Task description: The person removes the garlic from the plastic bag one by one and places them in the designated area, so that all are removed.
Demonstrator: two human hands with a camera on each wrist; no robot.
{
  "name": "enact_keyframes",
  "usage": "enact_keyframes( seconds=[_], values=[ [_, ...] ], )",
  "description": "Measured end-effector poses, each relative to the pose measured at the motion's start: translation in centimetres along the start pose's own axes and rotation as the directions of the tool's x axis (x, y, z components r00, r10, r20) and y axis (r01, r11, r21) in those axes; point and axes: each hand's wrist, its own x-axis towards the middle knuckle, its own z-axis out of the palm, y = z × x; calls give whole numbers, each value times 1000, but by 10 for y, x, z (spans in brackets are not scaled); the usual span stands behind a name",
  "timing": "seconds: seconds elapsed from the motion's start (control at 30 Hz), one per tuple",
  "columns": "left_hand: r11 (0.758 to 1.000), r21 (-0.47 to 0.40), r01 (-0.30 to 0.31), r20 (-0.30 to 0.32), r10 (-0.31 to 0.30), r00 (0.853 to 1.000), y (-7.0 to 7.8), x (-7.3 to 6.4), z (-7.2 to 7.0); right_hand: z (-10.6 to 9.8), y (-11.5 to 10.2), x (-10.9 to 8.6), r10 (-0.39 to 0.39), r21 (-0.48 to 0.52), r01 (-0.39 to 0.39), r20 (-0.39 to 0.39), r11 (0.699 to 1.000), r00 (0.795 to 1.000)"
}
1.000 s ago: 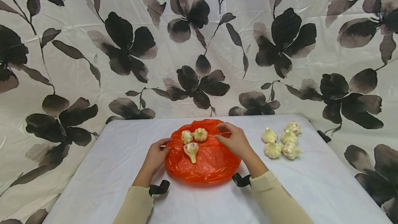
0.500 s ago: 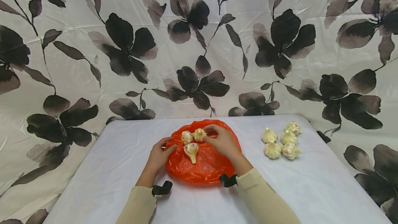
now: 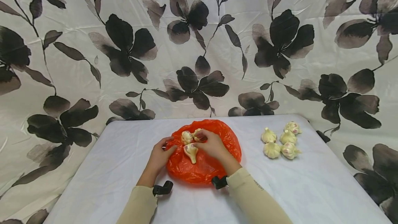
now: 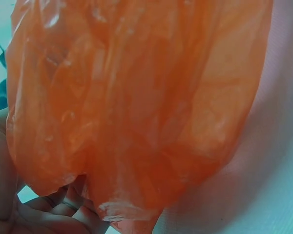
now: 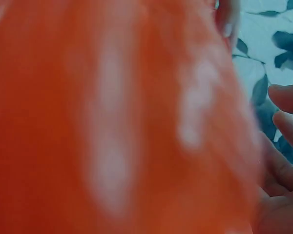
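A crumpled orange-red plastic bag (image 3: 214, 167) rests in a rounded heap on the table. My left hand (image 3: 158, 155) holds its left edge, thumb over the plastic; in the left wrist view the bag hides part of the curled fingers (image 4: 78, 209). My right hand (image 3: 211, 144) reaches in over the bag from the right. Its fingers lie over the back right garlic bulb (image 3: 196, 135), partly covering it, and the thumb is close to the front garlic bulb (image 3: 191, 152). Left of these sits another garlic bulb (image 3: 186, 137). The right wrist view shows loosely bent fingers (image 5: 288, 100) beside blurred plastic.
Several garlic bulbs (image 3: 272, 150) lie grouped on the right side of the white-covered table (image 3: 124, 141). Behind the table hangs a white cloth (image 3: 231, 89) with dark flower prints. Black wrist mounts (image 3: 163, 187) stick out below both hands.
My right hand has moved left from the bag's right edge to the bulbs inside. My left thumb has come over the bag's edge. The bulbs stay where they were.
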Motion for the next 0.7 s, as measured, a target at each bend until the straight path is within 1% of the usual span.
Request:
enact_keyframes(
  seconds=[0.3,0.53,0.7],
  values=[
    [1000,-14,-5,10,5,1000,-1,0,-1,14,4,2,49,-54,-47,37,997,998],
    [999,-49,1,23,0,1000,0,-2,-3,23,4,3,34,-101,-27,71,995,997],
    [998,-62,5,24,-4,1000,1,-4,-5,27,4,3,49,-111,-40,87,993,995]
  ],
)
